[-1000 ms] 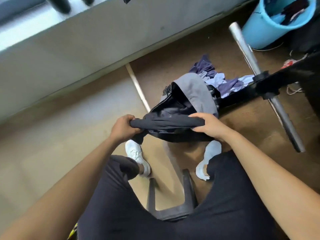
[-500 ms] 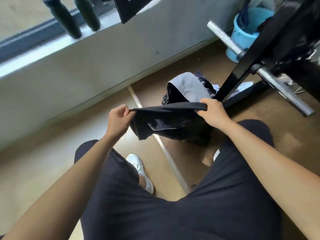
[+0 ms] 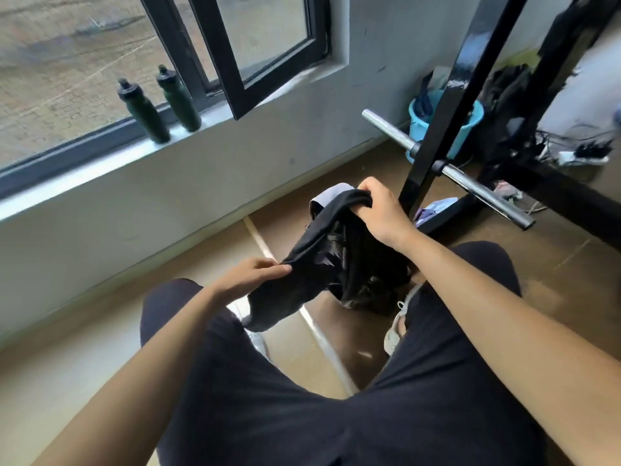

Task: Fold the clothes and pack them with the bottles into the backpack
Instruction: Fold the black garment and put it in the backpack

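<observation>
A black garment (image 3: 302, 267) hangs between my two hands above the floor. My right hand (image 3: 379, 210) grips its upper end, curled round the cloth. My left hand (image 3: 255, 272) pinches its lower end near my left knee. Behind the garment stands the backpack (image 3: 369, 284), black with a grey top flap (image 3: 331, 193), mostly hidden by the cloth. Two dark green bottles (image 3: 144, 111) (image 3: 179, 97) stand upright on the window sill at the upper left. A bit of purple and white clothing (image 3: 433, 208) lies on the floor past the backpack.
A black metal rack post (image 3: 437, 105) with a steel bar (image 3: 470, 183) rises just right of my right hand. A blue bucket (image 3: 470, 121) stands by the wall behind it. An open window frame (image 3: 248, 79) juts out over the sill. Cables lie at the far right.
The view has tilted up, showing the window and bottles. My right hand has lifted its end of the garment up and away; my left hand has dropped lower, so the cloth now slants.
</observation>
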{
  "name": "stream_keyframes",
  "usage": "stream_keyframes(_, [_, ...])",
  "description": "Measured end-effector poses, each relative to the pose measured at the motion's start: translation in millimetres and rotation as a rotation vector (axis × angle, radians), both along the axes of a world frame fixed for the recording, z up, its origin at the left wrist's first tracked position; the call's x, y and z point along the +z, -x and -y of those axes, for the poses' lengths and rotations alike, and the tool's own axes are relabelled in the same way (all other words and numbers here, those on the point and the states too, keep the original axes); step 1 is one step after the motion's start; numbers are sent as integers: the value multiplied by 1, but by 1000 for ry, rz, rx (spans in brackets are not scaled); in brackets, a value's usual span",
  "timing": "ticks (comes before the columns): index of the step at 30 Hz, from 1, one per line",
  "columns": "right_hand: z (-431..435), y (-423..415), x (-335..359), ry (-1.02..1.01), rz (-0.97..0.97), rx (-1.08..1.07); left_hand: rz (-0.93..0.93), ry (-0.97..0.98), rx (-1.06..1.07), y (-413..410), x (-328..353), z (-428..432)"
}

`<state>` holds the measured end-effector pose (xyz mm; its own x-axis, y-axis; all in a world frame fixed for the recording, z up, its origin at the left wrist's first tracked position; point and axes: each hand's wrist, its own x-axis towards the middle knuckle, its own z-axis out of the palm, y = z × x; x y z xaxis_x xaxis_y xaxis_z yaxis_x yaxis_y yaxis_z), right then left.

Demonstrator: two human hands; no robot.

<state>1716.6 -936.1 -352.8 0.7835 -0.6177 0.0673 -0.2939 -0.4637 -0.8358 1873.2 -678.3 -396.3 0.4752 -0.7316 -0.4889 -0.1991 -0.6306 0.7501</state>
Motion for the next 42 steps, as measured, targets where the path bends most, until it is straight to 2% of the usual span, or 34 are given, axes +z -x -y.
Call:
stream_keyframes(2, [-2,-7,12,32,20,88,-55,-42,-92,5,-3,5])
stream_keyframes(3, [-4,-10,18,47,4,147,-54,5,-94,10,-2,11])
stream_keyframes(7, [-24,-25,37,185,-94,398,-141,439,43,27,15,48])
stream_keyframes(9, [-34,-28,43,147,-100,507,-88,501,9,29,26,66])
stream_keyframes(11, [-35,-27,47,-5,-76,561,-7,462,17,26,33,76])
stream_keyframes(13, [-23,-24,43,-195,-5,492,-21,487,80,20,31,73])
stream_keyframes(15, [-6,-16,25,-311,37,359,-116,552,200,16,30,66])
stream_keyframes(18, [7,2,-25,-380,-153,251,-320,656,285,9,31,54])
stream_keyframes(20, [0,8,-55,-525,-247,238,-420,688,242,7,37,46])
stream_keyframes(23, [-16,-2,-75,-718,-171,237,-559,710,126,3,46,36])
stream_keyframes(27, [-37,-28,-80,-675,-222,277,-632,749,86,-9,55,26])
stream_keyframes(30, [-40,-40,-80,-739,-132,138,-501,750,180,-28,55,16])
stream_keyframes(33, [-23,-43,-71,-766,-31,5,-318,661,390,-52,47,-1])
stream_keyframes(35, [-5,-41,-58,-658,-49,-13,-202,590,531,-69,37,-13])
stream_keyframes(37, [9,-40,-42,-565,-58,7,-76,513,571,-80,28,-23])
stream_keyframes(39, [19,-42,-25,-424,-71,51,47,406,504,-85,21,-30])
stream_keyframes(42, [25,-45,-2,-62,-116,118,211,176,312,-89,8,-34])
